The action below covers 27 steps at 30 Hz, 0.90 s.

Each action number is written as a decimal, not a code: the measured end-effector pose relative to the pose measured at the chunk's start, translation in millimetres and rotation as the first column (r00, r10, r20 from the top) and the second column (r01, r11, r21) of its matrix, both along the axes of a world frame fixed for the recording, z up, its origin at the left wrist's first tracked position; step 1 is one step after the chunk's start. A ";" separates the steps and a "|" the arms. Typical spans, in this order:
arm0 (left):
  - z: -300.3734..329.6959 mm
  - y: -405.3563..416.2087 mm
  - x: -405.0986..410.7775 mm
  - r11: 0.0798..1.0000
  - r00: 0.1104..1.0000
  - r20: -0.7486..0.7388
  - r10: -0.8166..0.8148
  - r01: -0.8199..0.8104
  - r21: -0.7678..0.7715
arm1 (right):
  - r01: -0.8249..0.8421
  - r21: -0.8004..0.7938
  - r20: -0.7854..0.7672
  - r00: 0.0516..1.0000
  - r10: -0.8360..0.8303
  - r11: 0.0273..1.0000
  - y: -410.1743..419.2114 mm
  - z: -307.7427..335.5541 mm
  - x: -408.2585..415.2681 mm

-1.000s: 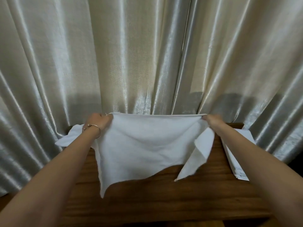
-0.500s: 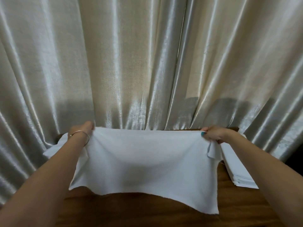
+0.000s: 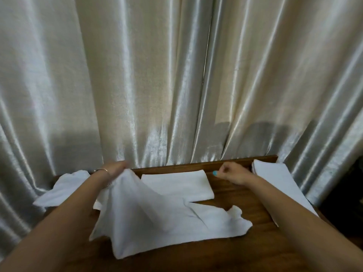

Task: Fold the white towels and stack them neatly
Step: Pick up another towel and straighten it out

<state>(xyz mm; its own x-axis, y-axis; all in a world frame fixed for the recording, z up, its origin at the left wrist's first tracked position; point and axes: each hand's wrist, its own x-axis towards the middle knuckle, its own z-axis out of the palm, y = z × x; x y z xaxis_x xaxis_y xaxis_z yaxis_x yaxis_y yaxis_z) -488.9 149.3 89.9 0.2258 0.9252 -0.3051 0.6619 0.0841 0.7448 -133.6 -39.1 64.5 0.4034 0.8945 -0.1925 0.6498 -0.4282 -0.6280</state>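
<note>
A loose white towel lies rumpled across the wooden table. My left hand pinches its upper left corner and holds that corner a little above the table at the back left. My right hand hovers at the back right with its fingers curled and no cloth in them, apart from the towel. Between the hands a folded white towel lies flat near the table's far edge. A stack of folded white towels sits at the right edge, partly behind my right forearm.
More unfolded white cloth hangs over the table's back left corner. Shiny pale curtains hang right behind the table. A dark gap lies off the right side.
My right hand has let go of the towel's right corner. The spread towel has dropped onto the table, uncovering the folded towel behind it. My left hand keeps its corner.
</note>
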 end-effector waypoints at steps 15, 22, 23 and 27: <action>29.1 -38.9 60.3 0.687 0.691 -0.060 -0.720 0.723 0.079 | -0.348 0.238 -0.113 0.917 0.382 0.907 66.1 -21.2 -131.5; 29.7 -15.7 15.1 0.858 0.812 0.280 -0.513 0.493 0.144 | -0.291 0.096 -0.076 0.951 0.299 0.952 60.8 -48.9 -114.2; 27.3 -14.8 11.3 0.884 0.820 0.332 -0.466 0.448 0.136 | -0.295 0.065 -0.068 0.952 0.300 0.953 60.8 -53.7 -114.4; 26.6 -13.6 -6.8 0.975 0.761 0.613 -0.212 0.211 0.075 | -0.312 -0.073 -0.050 0.950 0.309 0.947 61.6 -74.3 -112.4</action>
